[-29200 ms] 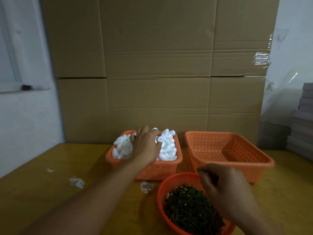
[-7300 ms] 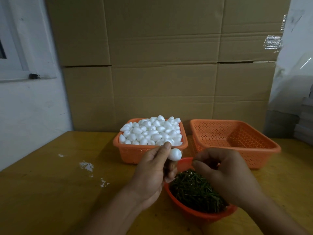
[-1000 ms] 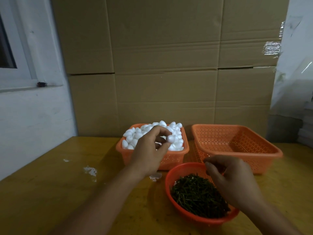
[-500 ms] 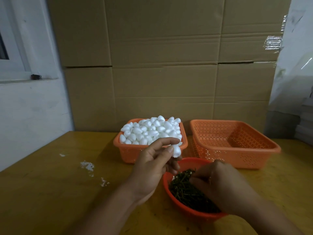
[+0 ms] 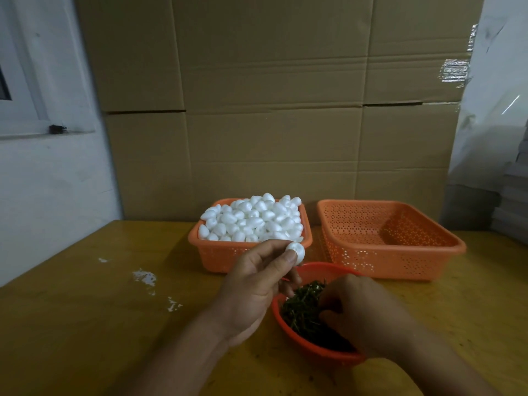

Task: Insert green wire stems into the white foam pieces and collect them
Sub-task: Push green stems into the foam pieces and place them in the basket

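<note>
My left hand (image 5: 257,284) pinches one white foam piece (image 5: 296,250) between thumb and forefinger, just above the round orange bowl (image 5: 308,345) of green wire stems (image 5: 303,308). My right hand (image 5: 363,315) is down in that bowl with curled fingers among the stems; its fingertips are hidden. Behind, an orange basket (image 5: 220,257) is heaped with white foam pieces (image 5: 254,221). To its right stands an orange perforated basket (image 5: 391,250) with nothing visible inside.
All three containers sit on a yellow wooden table (image 5: 85,324). White foam crumbs (image 5: 144,277) lie on its left part. Cardboard boxes (image 5: 271,110) form a wall at the back, and a white wall (image 5: 51,181) stands to the left.
My left hand lifted a foam piece from the heaped basket and brought it back over the bowl. My right hand went down deeper into the stems.
</note>
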`<action>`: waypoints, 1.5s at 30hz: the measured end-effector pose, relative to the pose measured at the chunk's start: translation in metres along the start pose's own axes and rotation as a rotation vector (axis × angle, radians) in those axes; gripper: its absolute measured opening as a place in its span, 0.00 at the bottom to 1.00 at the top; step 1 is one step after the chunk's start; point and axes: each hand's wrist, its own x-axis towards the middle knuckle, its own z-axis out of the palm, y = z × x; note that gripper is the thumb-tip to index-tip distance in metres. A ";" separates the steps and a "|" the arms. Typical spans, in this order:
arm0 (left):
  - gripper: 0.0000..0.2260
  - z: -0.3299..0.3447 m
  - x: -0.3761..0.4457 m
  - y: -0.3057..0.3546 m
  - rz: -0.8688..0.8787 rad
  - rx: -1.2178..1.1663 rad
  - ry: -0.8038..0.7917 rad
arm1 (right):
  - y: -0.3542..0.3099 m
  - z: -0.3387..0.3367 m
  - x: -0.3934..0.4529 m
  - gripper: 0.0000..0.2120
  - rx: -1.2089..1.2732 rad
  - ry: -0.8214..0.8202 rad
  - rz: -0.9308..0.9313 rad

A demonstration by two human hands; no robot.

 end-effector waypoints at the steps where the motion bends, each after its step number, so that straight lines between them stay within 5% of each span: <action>1: 0.09 0.000 0.000 0.000 0.000 0.000 0.001 | 0.001 0.000 0.000 0.06 0.007 0.011 0.005; 10: 0.05 0.001 -0.003 0.000 -0.067 -0.052 0.036 | 0.005 0.002 0.001 0.01 0.136 0.136 0.035; 17: 0.12 -0.001 -0.003 0.001 -0.137 -0.124 0.073 | 0.004 0.001 0.000 0.03 0.209 0.277 -0.015; 21: 0.14 -0.001 -0.002 0.001 -0.145 -0.144 0.086 | 0.003 -0.002 -0.002 0.15 0.249 0.335 -0.077; 32: 0.15 -0.002 -0.001 -0.001 -0.137 -0.162 0.081 | -0.015 -0.023 -0.017 0.08 1.131 0.345 -0.180; 45: 0.18 0.003 -0.004 0.002 -0.158 -0.126 0.104 | -0.019 -0.019 -0.018 0.06 1.089 0.313 -0.200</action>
